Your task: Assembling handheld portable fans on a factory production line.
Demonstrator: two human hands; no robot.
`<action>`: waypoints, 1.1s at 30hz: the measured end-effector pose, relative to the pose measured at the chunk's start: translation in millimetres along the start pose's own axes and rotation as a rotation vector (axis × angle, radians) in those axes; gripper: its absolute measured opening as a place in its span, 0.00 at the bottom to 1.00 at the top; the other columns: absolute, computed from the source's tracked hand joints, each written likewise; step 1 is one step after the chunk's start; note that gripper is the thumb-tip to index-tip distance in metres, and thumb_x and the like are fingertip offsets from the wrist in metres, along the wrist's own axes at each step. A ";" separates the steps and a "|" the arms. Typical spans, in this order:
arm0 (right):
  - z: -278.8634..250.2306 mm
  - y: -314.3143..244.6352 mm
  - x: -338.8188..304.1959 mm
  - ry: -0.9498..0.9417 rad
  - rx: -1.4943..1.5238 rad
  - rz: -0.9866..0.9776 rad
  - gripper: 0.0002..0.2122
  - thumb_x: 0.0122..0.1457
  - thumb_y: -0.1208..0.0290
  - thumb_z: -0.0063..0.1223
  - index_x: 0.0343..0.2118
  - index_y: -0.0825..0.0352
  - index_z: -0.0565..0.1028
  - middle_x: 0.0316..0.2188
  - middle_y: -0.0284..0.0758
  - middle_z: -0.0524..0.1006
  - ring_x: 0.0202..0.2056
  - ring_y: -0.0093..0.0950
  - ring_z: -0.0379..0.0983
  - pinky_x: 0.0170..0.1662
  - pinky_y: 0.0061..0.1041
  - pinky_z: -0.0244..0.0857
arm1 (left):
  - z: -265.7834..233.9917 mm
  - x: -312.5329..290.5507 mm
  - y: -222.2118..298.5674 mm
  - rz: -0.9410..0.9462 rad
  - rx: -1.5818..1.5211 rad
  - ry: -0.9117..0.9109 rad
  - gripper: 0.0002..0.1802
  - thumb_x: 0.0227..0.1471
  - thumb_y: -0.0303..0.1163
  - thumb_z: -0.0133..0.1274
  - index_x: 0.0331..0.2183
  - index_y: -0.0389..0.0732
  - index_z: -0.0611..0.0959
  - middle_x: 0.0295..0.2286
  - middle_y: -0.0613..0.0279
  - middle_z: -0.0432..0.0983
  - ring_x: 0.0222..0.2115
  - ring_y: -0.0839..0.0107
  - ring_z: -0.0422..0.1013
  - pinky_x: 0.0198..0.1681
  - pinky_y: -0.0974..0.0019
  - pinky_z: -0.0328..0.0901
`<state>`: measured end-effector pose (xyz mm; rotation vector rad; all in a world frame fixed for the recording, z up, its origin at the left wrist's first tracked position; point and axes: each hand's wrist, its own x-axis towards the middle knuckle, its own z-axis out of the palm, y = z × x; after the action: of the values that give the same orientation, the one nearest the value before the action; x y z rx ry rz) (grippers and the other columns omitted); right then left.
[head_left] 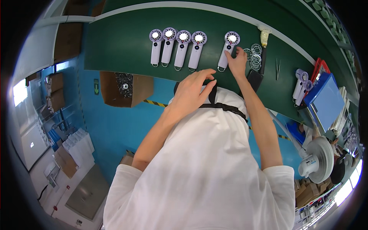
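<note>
A lilac handheld fan (224, 60) with a round white-centred head lies by itself on the green table, its wire loop toward me. My right hand (238, 64) is over its right side, the thumb against the handle and the fingers apart from it. Just right of those fingers are several clear ring-shaped grilles (255, 62). My left hand (193, 90) hovers at the table's near edge, fingers loosely bent and spread from the thumb, with nothing in it. A row of several more lilac fans (181, 56) lies farther left.
Beyond the grilles are a dark-handled brush (264, 38), a black phone-like slab (254, 79) and tweezers (278, 69). More fans (299, 87) lie by a blue folder (325, 101) at right. Below the table's left edge stands a carton (142, 91) of small dark parts. A white pedestal fan (320, 160) stands at lower right.
</note>
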<state>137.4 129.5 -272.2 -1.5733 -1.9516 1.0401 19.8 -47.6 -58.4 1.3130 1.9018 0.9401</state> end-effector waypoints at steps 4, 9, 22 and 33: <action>-58.0 29.1 -12.6 0.013 0.121 -0.080 0.13 0.57 0.67 0.59 0.42 0.69 0.76 0.37 0.41 0.75 0.37 0.33 0.75 0.44 0.30 0.69 | -1.5 4.6 0.2 -0.040 0.020 -0.019 0.17 0.58 0.30 0.54 0.48 0.37 0.76 0.36 0.57 0.79 0.36 0.61 0.76 0.34 0.63 0.69; -159.5 125.3 5.8 0.369 0.064 0.047 0.08 0.60 0.74 0.53 0.40 0.70 0.77 0.35 0.37 0.78 0.36 0.28 0.75 0.43 0.28 0.69 | -1.4 8.7 -4.2 -0.013 0.026 -0.053 0.16 0.58 0.30 0.54 0.48 0.37 0.76 0.36 0.57 0.79 0.35 0.61 0.75 0.35 0.63 0.69; -279.4 254.3 44.0 0.448 -0.809 0.480 0.29 0.49 0.56 0.58 0.49 0.75 0.69 0.48 0.60 0.69 0.48 0.56 0.68 0.52 0.49 0.64 | 8.7 18.2 6.9 -0.011 0.052 -0.078 0.17 0.57 0.29 0.54 0.48 0.38 0.76 0.36 0.58 0.79 0.34 0.61 0.75 0.31 0.64 0.68; -252.6 229.6 50.5 0.403 -0.833 0.429 0.27 0.45 0.51 0.64 0.42 0.70 0.76 0.41 0.52 0.76 0.46 0.48 0.71 0.52 0.45 0.63 | 2.3 13.4 2.0 -0.038 0.084 -0.082 0.16 0.56 0.27 0.54 0.47 0.36 0.76 0.35 0.55 0.79 0.36 0.59 0.76 0.39 0.60 0.69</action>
<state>452.7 267.8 -295.6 -2.4705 -1.8802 -0.0594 18.6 -33.9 -59.3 1.3383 1.9142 0.7840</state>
